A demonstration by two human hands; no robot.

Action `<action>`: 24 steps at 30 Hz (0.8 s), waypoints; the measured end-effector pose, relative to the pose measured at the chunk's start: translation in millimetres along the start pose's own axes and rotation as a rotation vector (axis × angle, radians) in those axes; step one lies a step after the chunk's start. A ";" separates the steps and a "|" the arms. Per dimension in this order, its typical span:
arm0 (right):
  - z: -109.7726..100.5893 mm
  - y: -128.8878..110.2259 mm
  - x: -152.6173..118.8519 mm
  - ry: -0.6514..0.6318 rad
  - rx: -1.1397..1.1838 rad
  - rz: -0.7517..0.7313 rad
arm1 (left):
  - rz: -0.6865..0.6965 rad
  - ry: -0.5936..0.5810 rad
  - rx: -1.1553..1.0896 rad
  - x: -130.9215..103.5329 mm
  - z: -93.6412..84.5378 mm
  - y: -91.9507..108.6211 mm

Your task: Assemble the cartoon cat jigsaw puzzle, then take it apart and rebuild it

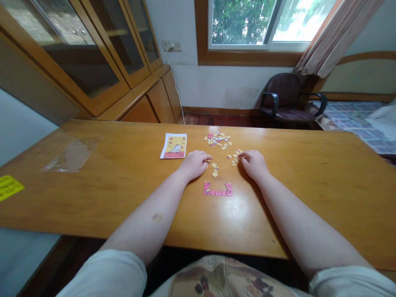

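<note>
My left hand (195, 164) rests on the table with its fingers bent together, the fingertips at a yellow puzzle piece (208, 162). Just to its right lie several loose yellow pieces (214, 169). Opposite, my right hand (255, 163) reaches in with its fingers stretched over a small group of yellow puzzle pieces (234, 162), touching its right side. Between and below the hands sits a joined pink puzzle section (218, 192), U-shaped, with its gap facing away from me. Farther off is a heap of mixed puzzle pieces (218, 140).
A picture card (174, 146) with a white animal on yellow and pink lies left of the heap. At the table's left are a clear plastic bag (72, 156) and a yellow label (10, 187). Beyond the wooden table (324, 194) stands an office chair (286, 97).
</note>
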State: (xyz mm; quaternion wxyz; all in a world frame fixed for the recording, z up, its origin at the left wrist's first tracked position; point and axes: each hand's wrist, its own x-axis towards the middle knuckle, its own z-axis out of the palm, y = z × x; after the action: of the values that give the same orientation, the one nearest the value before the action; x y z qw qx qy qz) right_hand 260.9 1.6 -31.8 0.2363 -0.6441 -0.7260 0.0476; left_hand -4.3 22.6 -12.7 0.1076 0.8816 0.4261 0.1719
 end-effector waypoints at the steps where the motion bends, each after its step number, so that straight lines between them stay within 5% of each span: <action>1: -0.5 -0.9 -0.1 -0.016 -0.011 -0.005 | -0.031 0.031 -0.011 0.4 -0.2 -1.1; 15: -15.1 -12.3 -4.8 -0.088 -0.230 0.096 | -0.085 0.123 -0.075 1.1 -2.8 -4.3; 24: -26.4 -17.6 -7.8 -0.252 -0.336 -0.009 | -0.090 0.122 -0.078 1.4 -4.8 -3.2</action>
State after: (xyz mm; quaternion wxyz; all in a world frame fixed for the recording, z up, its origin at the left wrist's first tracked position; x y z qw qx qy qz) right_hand 256.0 -15.0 -4.1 0.0330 -0.6601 -0.7505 0.0053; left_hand -7.7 25.8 -9.1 0.1231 0.8445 0.4643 0.2369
